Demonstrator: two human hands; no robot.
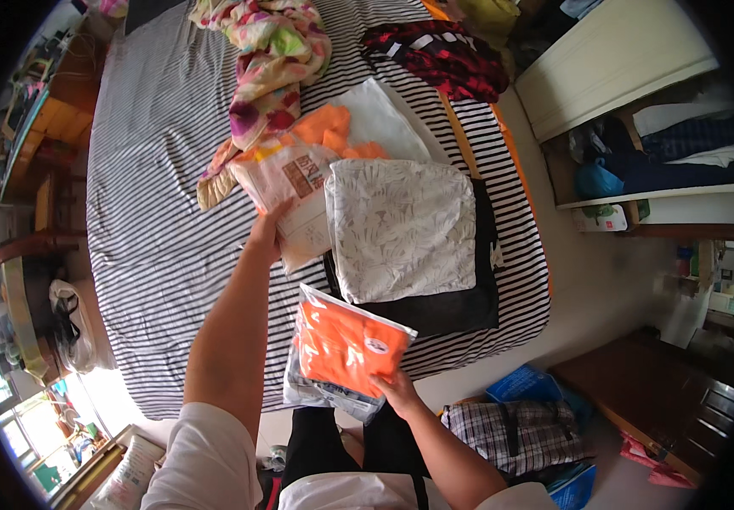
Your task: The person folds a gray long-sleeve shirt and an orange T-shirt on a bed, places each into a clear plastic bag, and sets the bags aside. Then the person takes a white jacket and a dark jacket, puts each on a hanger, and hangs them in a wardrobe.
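My left hand (272,233) reaches forward over the bed and grips the near left edge of a clear plastic package (303,185) that bears brown writing. Near my lap, my right hand (395,392) holds a clear plastic bag of folded orange fabric (351,347) by its lower right corner. Under that bag another plastic-wrapped packet (335,398) shows, dark and white inside. A folded white leaf-patterned cloth (405,229) lies on a black folded cloth (456,312) right of my left hand. Behind the package are loose orange fabric (325,127) and a flat white sheet or bag (383,118).
A striped bedsheet (163,255) covers the bed. On it lie a crumpled floral cloth (277,64) and a red and black garment (437,57). An open cabinet (653,196) holding clothes stands at right. A plaid bag (520,433) sits on the floor at lower right.
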